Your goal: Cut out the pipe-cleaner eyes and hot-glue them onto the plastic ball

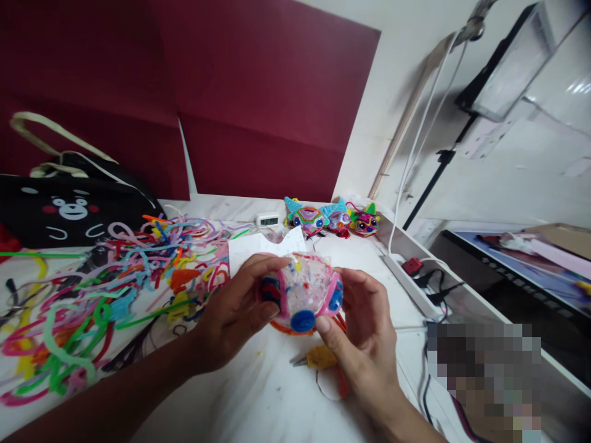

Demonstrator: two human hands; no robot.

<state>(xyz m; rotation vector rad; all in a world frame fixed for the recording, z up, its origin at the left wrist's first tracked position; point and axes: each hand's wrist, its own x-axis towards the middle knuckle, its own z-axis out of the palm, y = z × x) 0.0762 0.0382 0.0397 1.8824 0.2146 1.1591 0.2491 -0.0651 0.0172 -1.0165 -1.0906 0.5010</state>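
Both hands hold a clear plastic half-shell craft face (302, 292) trimmed with pink pipe cleaner, blue fuzzy eyes and a blue nose, just above the white table (258, 394). My left hand (237, 311) grips its left side, fingers curled over the top edge. My right hand (364, 332) grips the right side, thumb pressed near the blue nose. An orange piece (289, 328) peeks out under the craft.
A heap of coloured pipe cleaners (111, 289) covers the table's left. Three finished pipe-cleaner faces (332, 219) stand at the back beside a small white clock (268, 219). A black bear bag (69, 203) sits far left. A power strip (410, 277) and cables lie right. A yellow-handled tool (318, 357) rests below my hands.
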